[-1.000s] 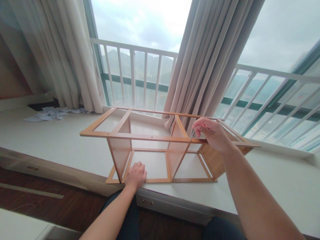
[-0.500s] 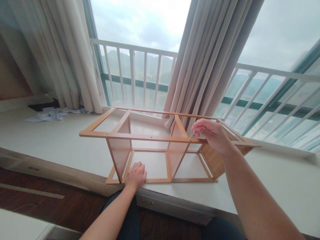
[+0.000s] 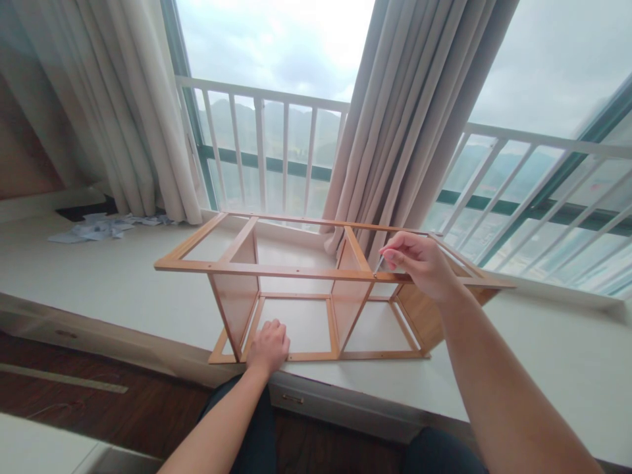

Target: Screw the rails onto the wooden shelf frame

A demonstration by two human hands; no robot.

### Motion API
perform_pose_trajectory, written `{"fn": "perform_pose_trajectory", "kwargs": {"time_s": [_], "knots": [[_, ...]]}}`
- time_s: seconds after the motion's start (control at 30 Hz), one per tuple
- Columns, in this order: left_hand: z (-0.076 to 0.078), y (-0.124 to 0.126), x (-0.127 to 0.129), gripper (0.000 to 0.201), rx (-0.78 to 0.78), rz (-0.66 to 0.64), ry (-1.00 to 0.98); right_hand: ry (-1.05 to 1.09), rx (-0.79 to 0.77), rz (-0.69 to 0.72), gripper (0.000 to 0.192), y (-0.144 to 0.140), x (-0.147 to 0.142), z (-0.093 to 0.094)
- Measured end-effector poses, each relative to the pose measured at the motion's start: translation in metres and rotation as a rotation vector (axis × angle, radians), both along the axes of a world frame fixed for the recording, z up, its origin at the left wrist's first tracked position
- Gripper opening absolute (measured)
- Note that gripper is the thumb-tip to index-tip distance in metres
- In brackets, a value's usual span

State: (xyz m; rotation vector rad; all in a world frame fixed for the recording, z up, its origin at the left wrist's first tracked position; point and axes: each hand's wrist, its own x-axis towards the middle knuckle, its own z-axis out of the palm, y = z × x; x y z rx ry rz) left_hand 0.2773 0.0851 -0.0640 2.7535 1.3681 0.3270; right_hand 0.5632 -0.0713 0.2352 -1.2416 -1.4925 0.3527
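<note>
Wooden frame: the frame [image 3: 348,306] is lying lengthwise on the white window ledge [image 3: 162,296], its upright panels spanning between upper and lower rails
Right hand: the right hand [image 3: 419,264] is pinching a slim metal tool [image 3: 378,264] between thumb and fingers
Tool tip: pointing down and leftward, meeting the upper front rail near the top corner of the middle panel
Left hand: the left hand [image 3: 269,343] is resting on the lower front rail, fingers curling inward; cannot tell whether they are gripping
Ledge, far left: loose papers [image 3: 101,227] are lying near a curtain [image 3: 143,131]
Behind frame: a second curtain [image 3: 409,112] is hanging before a white railing [image 3: 261,151]
</note>
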Motion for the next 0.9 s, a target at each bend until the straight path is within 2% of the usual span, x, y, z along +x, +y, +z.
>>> {"fn": "perform_pose_trajectory", "kwargs": {"time_s": [0.47, 0.7, 0.9], "knots": [[0.0043, -0.0023, 0.0002, 0.021, -0.014, 0.003, -0.004, -0.006, 0.004, 0.019, 0.033, 0.0005, -0.0043, 0.0039], [0.0050, -0.0030, 0.0001, 0.021, -0.015, 0.008, 0.008, -0.032, 0.013, -0.043, 0.045, -0.0001, -0.0073, 0.0053], [0.0041, -0.0027, 0.0005, 0.022, -0.020, 0.005, -0.003, -0.072, -0.001, -0.058, 0.043, -0.0007, -0.0034, 0.0018]]}}
